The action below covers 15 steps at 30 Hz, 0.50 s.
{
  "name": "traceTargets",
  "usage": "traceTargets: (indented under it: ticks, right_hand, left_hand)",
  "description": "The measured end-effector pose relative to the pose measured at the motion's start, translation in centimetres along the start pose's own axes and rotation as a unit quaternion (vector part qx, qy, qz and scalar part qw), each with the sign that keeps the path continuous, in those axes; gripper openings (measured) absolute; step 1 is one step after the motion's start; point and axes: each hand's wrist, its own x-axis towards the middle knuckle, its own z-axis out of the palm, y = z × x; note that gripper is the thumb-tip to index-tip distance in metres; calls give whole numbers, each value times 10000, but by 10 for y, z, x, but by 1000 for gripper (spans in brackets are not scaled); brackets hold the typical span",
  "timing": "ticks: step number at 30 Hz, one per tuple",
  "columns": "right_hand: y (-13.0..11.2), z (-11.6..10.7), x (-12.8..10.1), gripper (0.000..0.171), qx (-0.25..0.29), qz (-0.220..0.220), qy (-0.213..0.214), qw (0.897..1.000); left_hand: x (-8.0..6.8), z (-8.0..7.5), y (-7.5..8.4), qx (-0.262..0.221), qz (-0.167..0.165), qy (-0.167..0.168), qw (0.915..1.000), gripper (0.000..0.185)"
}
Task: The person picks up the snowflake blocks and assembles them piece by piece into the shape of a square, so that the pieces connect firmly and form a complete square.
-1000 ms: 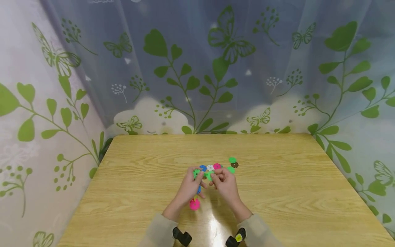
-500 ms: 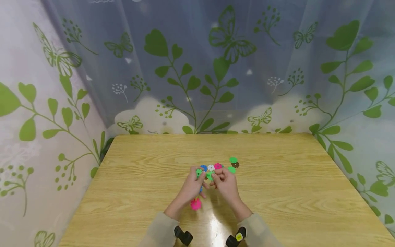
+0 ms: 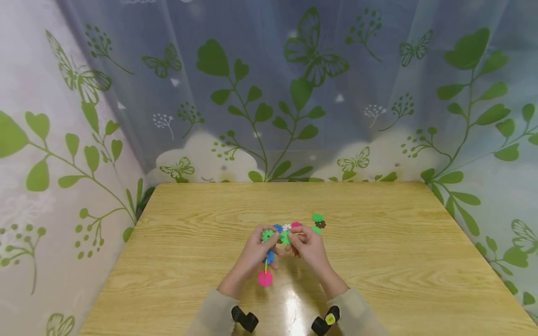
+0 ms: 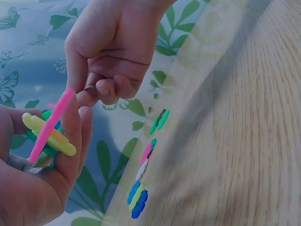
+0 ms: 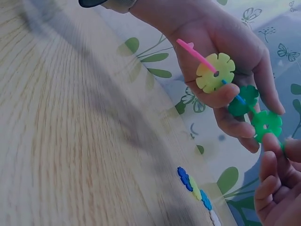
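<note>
My left hand (image 3: 268,242) grips a chain of joined plastic snowflake discs. In the head view a green disc (image 3: 267,234) is at its fingertips, while a blue disc (image 3: 269,256) and a pink disc (image 3: 265,278) hang below the palm. The right wrist view shows the chain's pink disc (image 5: 193,51), yellow disc (image 5: 215,72), dark green disc (image 5: 243,101) and bright green disc (image 5: 266,125). My right hand (image 3: 294,241) pinches the bright green end disc (image 3: 285,238) with curled fingers (image 5: 275,143). Both hands are held just above the wooden table (image 3: 378,261).
Loose discs lie on the table just beyond the hands: blue (image 3: 277,228), white (image 3: 286,227), pink (image 3: 296,224), green (image 3: 317,217) and brown (image 3: 321,224). They also show as a row (image 4: 146,151) in the left wrist view. A leaf-print curtain (image 3: 269,93) encloses the table.
Hardly anything differs. Both hands stay together on the disc chain and have shifted slightly, so more of the blue disc shows below the left hand.
</note>
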Motion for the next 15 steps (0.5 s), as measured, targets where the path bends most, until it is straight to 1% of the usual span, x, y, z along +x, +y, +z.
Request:
traceTargets:
  ticks: [4, 8, 11, 15]
  right_hand:
    - [1, -2, 0, 19, -146, -13, -271, 9995]
    - [2, -6, 1, 23, -318, 46, -463, 9984]
    - [3, -10, 2, 25, -466, 150, -422, 9979]
    - [6, -17, 4, 26, -680, 249, -121, 9973]
  left_hand:
    - [0, -3, 1, 62, -21, -106, 9999, 30]
    - [0, -3, 1, 85, 27, -188, 9998, 35]
    - [-1, -3, 0, 84, 49, -123, 9999, 38]
    - [-1, -4, -1, 142, 30, 76, 9999, 36]
